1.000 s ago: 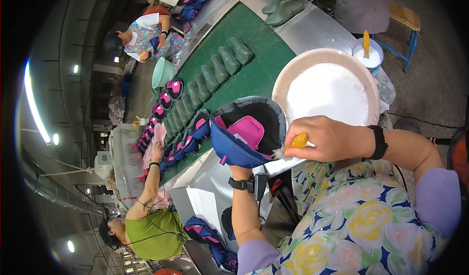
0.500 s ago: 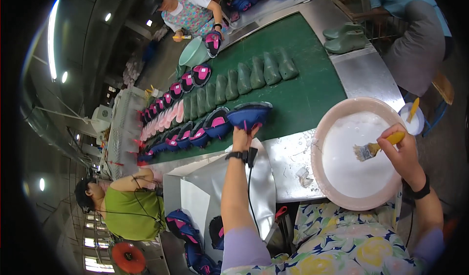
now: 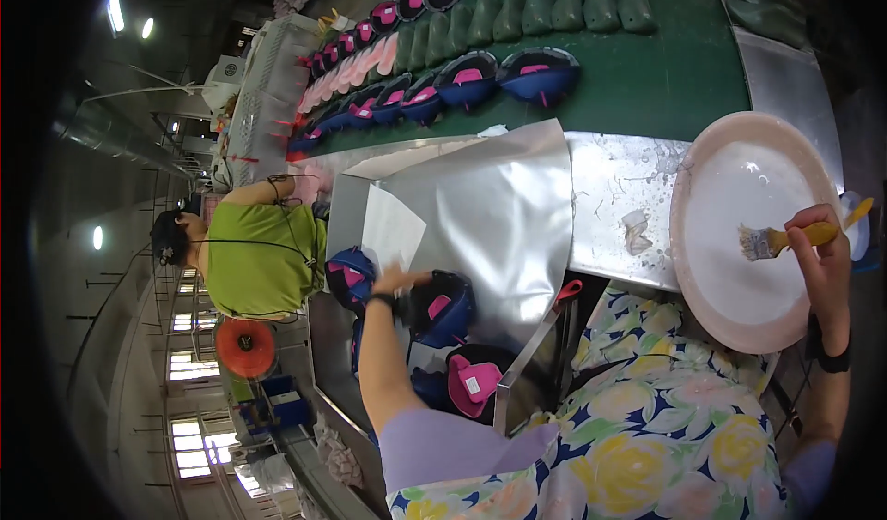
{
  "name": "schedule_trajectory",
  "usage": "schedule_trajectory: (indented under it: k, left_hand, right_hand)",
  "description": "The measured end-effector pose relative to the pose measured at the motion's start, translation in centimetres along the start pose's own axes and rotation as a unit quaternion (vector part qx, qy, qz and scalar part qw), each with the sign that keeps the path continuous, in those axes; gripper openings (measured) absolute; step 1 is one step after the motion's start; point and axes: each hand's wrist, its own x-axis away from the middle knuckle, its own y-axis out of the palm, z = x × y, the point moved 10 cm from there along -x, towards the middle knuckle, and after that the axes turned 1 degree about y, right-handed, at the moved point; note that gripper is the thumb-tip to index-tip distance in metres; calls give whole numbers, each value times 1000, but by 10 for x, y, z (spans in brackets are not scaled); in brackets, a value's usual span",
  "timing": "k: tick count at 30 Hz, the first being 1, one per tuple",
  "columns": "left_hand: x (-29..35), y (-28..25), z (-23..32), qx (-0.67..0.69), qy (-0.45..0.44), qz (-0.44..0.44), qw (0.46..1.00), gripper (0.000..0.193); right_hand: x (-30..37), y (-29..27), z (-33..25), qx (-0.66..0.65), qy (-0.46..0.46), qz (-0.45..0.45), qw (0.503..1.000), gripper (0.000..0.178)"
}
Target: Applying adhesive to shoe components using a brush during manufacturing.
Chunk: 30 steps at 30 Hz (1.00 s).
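Observation:
My left hand (image 3: 399, 280) is over a metal bin (image 3: 517, 206), among navy-and-pink shoe uppers; motion blurs its fingers. One shoe upper (image 3: 443, 309) lies just right of it, another (image 3: 349, 275) to its left, and a third (image 3: 474, 386) nearer me with its pink tongue showing. Pinched in my right hand (image 3: 822, 252) is a flat paintbrush (image 3: 763, 243) with a yellow handle. Its bristles point left above white liquid (image 3: 748, 197) in a wide pinkish basin (image 3: 682, 234).
Across the green belt (image 3: 637, 95) run rows of shoe uppers (image 3: 539, 75), dark green shoe lasts (image 3: 554, 7) and pink foot-shaped pieces (image 3: 356, 63). A person in a green top (image 3: 263, 252) works at left. A crumpled scrap (image 3: 636, 231) lies on the metal table edge.
My left hand has let go of a shoe upper, now at the right end of the near row on the belt, and moved down to the bin. The brush stays over the basin.

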Motion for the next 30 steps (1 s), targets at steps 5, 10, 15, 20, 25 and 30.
schedule_trajectory:
  k: [5, 10, 15, 20, 25, 30]
  left_hand:
    - [81, 45, -60, 82, -55, 111, 989, 89]
    - [105, -28, 150, -56, 105, 166, 979, 56]
    - [78, 40, 295, 355, 123, -117, 919, 92]
    - [84, 120, 374, 224, 356, -191, 887, 67]
    - [120, 140, 395, 32, 485, -143, 862, 83]
    - [162, 143, 429, -204, 592, 95, 774, 35]
  right_hand:
    - [9, 17, -27, 15, -21, -22, 999, 10]
    - [7, 31, -55, 52, -102, -21, 993, 11]
    - [10, 59, -60, 34, -114, -44, 992, 16]
    - [13, 37, -40, 53, -96, -17, 994, 17]
    - [-3, 38, -11, -3, -67, 6, 998, 23]
    - [6, 110, -24, 134, -112, -191, 966, 26]
